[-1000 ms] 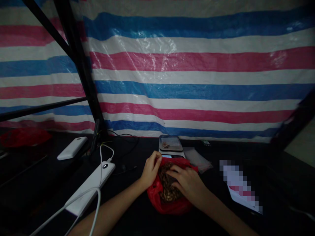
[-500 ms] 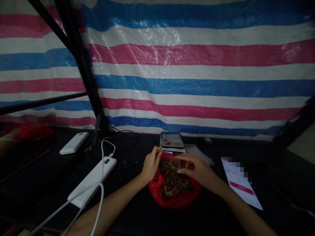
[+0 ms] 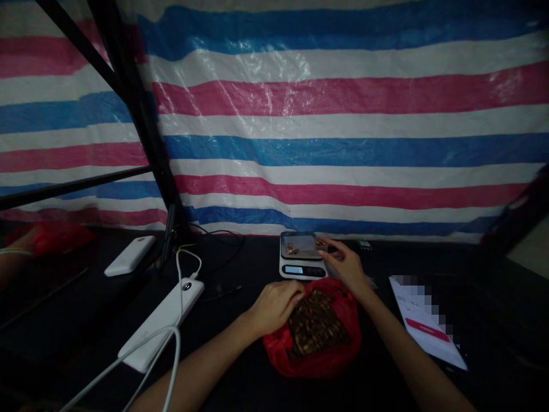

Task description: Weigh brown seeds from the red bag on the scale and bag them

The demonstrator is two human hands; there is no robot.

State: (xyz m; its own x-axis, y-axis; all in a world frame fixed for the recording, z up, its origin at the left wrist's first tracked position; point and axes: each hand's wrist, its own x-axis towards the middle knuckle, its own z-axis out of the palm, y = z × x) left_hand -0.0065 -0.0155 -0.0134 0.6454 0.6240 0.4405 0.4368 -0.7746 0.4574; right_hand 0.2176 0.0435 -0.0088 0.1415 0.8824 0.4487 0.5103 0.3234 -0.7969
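A red plastic bag (image 3: 315, 360) full of small brown pieces lies open on the dark table. My left hand (image 3: 278, 303) grips the bag's left rim. Just behind the bag stands a small white digital scale (image 3: 300, 269) with a lit display and a few brown pieces on its platform. My right hand (image 3: 345, 264) reaches over the scale's right edge. Its fingers pinch what looks like a small clear cup with brown pieces at the platform's corner; the cup is hard to make out.
Two white power banks (image 3: 128, 256) (image 3: 165, 316) with a white cable (image 3: 171, 360) lie at the left. A printed paper (image 3: 429, 335) lies at the right. A striped tarp (image 3: 343, 143) hangs behind. Black frame poles (image 3: 146, 143) stand at the left, near another red bag (image 3: 58, 237).
My right hand has left the red bag and moved up to the scale's right edge. My left hand has slid lower on the bag's rim. The view has shifted slightly.
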